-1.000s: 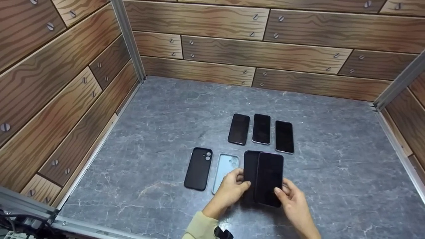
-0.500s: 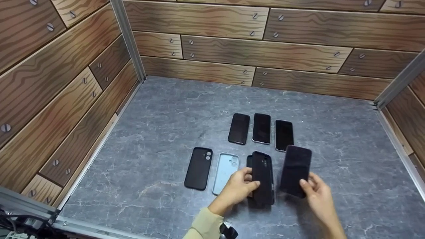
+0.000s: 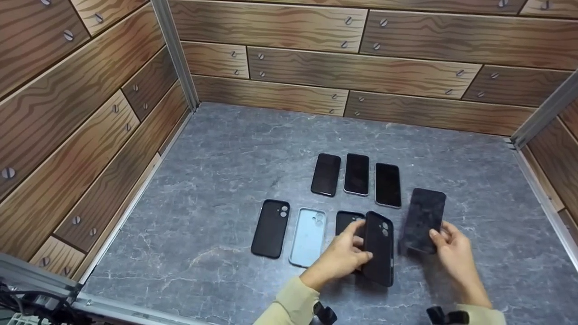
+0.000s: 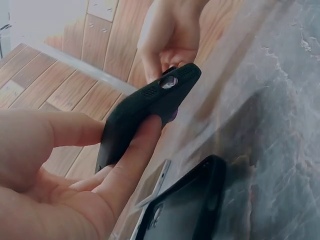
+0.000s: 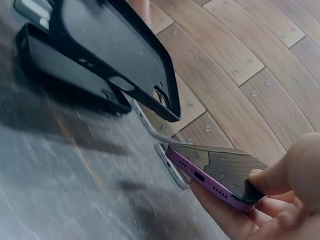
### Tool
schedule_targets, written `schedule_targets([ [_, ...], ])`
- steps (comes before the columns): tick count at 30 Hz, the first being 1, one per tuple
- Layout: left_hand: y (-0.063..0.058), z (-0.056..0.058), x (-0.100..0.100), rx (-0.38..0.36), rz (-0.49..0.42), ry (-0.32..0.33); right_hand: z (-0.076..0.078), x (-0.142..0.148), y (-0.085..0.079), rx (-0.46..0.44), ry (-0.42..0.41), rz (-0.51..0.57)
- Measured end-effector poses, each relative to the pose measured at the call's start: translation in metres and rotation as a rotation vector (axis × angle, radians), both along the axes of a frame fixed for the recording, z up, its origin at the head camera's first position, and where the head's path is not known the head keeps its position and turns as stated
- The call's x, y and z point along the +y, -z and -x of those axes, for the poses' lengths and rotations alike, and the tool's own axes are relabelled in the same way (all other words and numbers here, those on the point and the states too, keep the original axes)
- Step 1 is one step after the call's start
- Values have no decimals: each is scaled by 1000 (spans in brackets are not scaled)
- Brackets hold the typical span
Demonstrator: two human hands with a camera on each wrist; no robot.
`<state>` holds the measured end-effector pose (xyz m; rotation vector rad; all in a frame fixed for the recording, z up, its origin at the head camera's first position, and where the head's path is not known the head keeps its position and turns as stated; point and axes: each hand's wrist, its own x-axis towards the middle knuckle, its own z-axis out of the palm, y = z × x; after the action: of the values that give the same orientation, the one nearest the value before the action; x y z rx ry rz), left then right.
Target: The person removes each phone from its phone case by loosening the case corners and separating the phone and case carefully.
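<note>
My left hand (image 3: pixel 338 257) pinches a black phone case (image 3: pixel 379 253) by its left edge, thumb over the rim and fingers behind. The case is tilted, its hollow inside and camera cutout facing up in the head view. To the right, my right hand (image 3: pixel 458 255) holds a phone (image 3: pixel 424 219) by its lower right edge, dark screen up. A purple frame shows on this phone (image 5: pixel 220 172) in the right wrist view. Case and phone are apart. Below the held case, a second black phone case (image 3: pixel 345 220) lies on the table, partly hidden by my left hand.
A light blue phone case (image 3: pixel 307 239) and another black phone case (image 3: pixel 270 230) lie to the left. Behind them three phones (image 3: pixel 325 175) sit in a row, screens up. Wood-patterned walls (image 3: pixel 271 63) with metal posts (image 3: pixel 178 58) enclose the grey marbled table (image 3: pixel 216 180).
The phone, at first overlapping the held case, has moved right and away from it in my right hand. My left hand has shifted right with the case, uncovering the case below.
</note>
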<state>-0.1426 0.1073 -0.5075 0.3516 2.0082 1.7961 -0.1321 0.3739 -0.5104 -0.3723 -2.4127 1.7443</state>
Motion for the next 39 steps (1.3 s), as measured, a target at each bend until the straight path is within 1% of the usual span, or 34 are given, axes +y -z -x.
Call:
schedule_targets([
  [4,1,-2,7,66,56,42,10,10,3,-36,11,-94],
  [7,2,-4,12,106,92,57,19,18,7,-64,13,-167],
  [11,2,-5,20,149,150,69,29,31,10,-128,-17,-245],
  [15,0,-4,26,182,204,88,37,44,8,-176,-59,-307],
  [20,-2,-2,34,196,243,94,52,53,3,-189,-104,-318],
  [22,-2,-2,36,198,263,94,57,55,1,-202,-108,-321],
  [28,-2,-1,42,189,298,105,69,64,-3,-270,-96,-366],
  [33,-1,-1,44,195,332,102,77,68,-4,-309,-112,-389],
  [37,0,-1,47,215,382,117,84,67,-2,-308,-110,-425],
  [39,0,-1,49,230,404,133,87,66,-1,-302,-92,-478],
])
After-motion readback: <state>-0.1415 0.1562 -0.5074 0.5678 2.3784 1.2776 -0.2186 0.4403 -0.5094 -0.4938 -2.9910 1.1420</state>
